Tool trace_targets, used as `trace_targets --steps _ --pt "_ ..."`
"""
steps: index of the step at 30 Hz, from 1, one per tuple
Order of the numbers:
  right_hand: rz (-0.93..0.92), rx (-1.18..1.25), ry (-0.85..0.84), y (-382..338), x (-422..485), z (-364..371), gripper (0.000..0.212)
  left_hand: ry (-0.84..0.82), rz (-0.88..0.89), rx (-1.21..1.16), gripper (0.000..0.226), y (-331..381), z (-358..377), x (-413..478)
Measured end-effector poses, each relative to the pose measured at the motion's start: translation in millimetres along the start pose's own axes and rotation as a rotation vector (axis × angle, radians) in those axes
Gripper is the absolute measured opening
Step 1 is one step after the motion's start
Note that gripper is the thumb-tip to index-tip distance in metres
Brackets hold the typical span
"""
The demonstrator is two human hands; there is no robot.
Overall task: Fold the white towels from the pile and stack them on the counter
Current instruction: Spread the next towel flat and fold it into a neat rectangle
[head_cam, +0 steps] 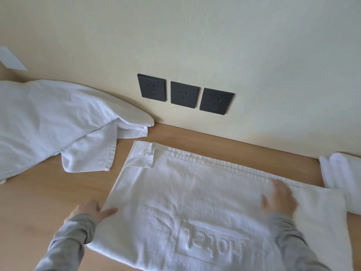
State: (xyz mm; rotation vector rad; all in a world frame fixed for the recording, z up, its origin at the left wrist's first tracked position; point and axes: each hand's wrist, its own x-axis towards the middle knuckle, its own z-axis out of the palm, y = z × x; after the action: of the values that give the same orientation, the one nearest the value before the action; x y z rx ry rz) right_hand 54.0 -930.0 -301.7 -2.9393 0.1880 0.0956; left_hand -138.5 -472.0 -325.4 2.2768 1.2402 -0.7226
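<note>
Half-folded white towel (195, 192) lies flat mid-surface (39, 202), embossed "Hotel" side up, one far corner turned over. Right hand (279, 200), motion-blurred, lies flat on its right part, fingers straight and spread. Left hand (91, 211) is at its left edge, thumb on top; grip cannot be told. Unfolded pile (48, 118) sits at left back edge, folded towel (340, 173) at right edge.

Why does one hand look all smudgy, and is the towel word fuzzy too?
Head view: the right hand looks smeared, likely motion blur; the left hand is sharper; the raised word on the towel reads clearly, upside down; light is soft, shadows faint.
</note>
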Motion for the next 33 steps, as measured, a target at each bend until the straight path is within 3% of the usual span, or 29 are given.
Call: trace_targets --steps 3,7,10,14,18,21,24,27,30,33 --pt "-0.394 0.025 -0.204 -89 -23 25 0.06 0.127 0.136 -0.111 0.05 31 -2 15" --pt "-0.698 -0.035 -0.437 -171 -41 59 0.06 0.268 0.453 -0.139 0.064 90 -4 28" --pt "-0.789 -0.103 -0.516 -205 -49 74 0.058 0.304 0.51 -0.006 0.07 117 -7 41" --pt "-0.795 -0.102 -0.43 -220 -46 83 0.047 0.276 0.555 -0.056 0.056 128 -8 58" --pt "-0.724 0.092 -0.434 -250 -30 86 0.034 0.262 0.494 -0.417 0.026 126 -12 67" --pt "-0.434 0.522 -0.595 -286 -26 85 0.038 0.233 0.445 -0.567 0.011 125 -17 74" --pt "-0.116 0.835 -0.716 -316 -27 86 0.046 0.165 0.432 -0.674 0.02 125 -19 79" --pt "0.057 1.061 -0.739 -333 -27 91 0.047 0.1 0.389 -0.776 0.031 122 -17 84" --pt "0.107 1.24 -0.74 -346 -20 88 0.03 0.082 0.386 -0.842 0.026 123 -18 84" --pt "-0.019 1.184 -0.781 -348 -13 88 0.041 0.037 0.344 -0.938 0.027 126 -23 84"
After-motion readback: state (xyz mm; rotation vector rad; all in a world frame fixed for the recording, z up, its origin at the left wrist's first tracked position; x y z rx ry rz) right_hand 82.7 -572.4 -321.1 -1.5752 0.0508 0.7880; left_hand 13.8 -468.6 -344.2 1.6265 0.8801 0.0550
